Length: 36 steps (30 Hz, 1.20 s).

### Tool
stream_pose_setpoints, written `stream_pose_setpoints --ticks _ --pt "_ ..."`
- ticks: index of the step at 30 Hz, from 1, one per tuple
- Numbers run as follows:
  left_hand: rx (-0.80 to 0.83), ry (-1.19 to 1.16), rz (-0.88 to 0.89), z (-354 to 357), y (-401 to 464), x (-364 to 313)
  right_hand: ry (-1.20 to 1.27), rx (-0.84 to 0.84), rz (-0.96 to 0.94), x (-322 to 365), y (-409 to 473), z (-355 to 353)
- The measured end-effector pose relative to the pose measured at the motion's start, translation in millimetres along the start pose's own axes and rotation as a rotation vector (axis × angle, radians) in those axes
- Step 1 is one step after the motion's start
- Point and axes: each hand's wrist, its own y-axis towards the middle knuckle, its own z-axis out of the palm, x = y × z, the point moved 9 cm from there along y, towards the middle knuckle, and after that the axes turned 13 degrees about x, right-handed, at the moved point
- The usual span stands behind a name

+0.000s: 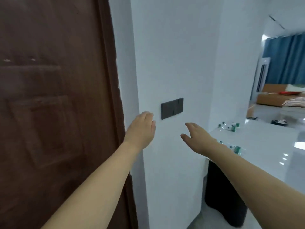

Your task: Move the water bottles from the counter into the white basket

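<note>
Head view, the only one: both arms stretched forward toward a white wall [173, 63], camera turned mostly away from the work area. Left hand [142, 128] at about 9 o'clock from frame centre, fingers straight and relaxed, holding nothing, just short of a dark switch plate [172, 108] on the wall; cannot tell whether the fingertips touch the wall. Right hand [196, 138] at about 3 o'clock from the left hand, well apart from it, fingers loosely spread, thumb down, also empty. Brown door [54, 104] fills the 9 o'clock side of the frame. White counter [267, 146] runs off toward 3 to 4 o'clock. Water bottles lie on it in two clusters: a far group of bottles [229, 126] near the wall corner at roughly 2 o'clock from the right hand, and a near group of bottles [234, 148] just beside the right forearm, partly hidden by it. All look clear with green caps or labels; blurred, count uncertain. Dark bin [226, 192] stands on the floor under the counter edge at 5 o'clock. White basket not seen anywhere in frame. Judgement: task at or near its start, every visible bottle on the counter, none in hand; left to do is to turn to the counter, pick up bottles, find the basket and load it
</note>
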Motion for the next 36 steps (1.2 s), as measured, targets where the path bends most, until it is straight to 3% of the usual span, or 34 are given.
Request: stream_pose_setpoints --ticks 9,19,36 --pt "0.166 -0.18 0.363 67 66 -190 -0.024 -0.146 0.384 -154 -104 -72" --pt "0.297 -0.164 0.681 133 65 -363 0.011 -0.196 0.67 -258 -213 -94" --pt "0.334 -0.148 0.683 190 134 -479 0.017 -0.213 0.732 -390 -239 -142"
